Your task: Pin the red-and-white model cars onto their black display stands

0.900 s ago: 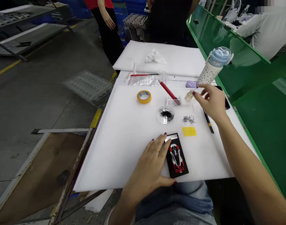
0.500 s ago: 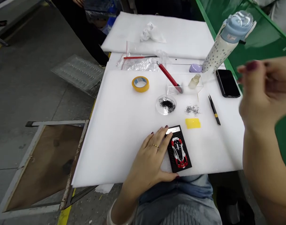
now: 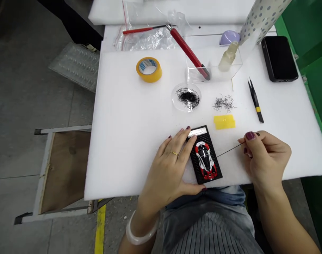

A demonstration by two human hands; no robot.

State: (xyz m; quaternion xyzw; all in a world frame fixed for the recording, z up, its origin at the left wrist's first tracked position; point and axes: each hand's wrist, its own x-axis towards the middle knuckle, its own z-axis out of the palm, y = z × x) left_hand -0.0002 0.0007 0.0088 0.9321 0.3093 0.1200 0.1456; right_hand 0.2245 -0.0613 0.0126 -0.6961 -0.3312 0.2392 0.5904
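A red, white and black model race car (image 3: 206,160) sits on a black textured base (image 3: 197,173) with a white label, near the table's front edge. My left hand (image 3: 168,167) grips this base along its left side, fingertips at the label end and thumb at the near corner. Between thumb and fingers, my right hand (image 3: 266,155) pinches a thin black wire-like strand (image 3: 229,150). The strand's far end reaches the right side of the car; whether it touches is too small to tell.
Beyond the car lie a yellow tape piece (image 3: 224,122), loose black strands (image 3: 223,103), a clear dish (image 3: 174,100) of strands, tweezers (image 3: 255,100) and a tape roll (image 3: 153,74). Farther back are a red-handled cutter (image 3: 187,49), small bottle (image 3: 228,58), phone (image 3: 279,58) and dotted tumbler (image 3: 265,19).
My right hand has come down from the raised right side to beside the car, where the strand now shows in its pinch. My left hand stays on the base. The view has shifted closer.
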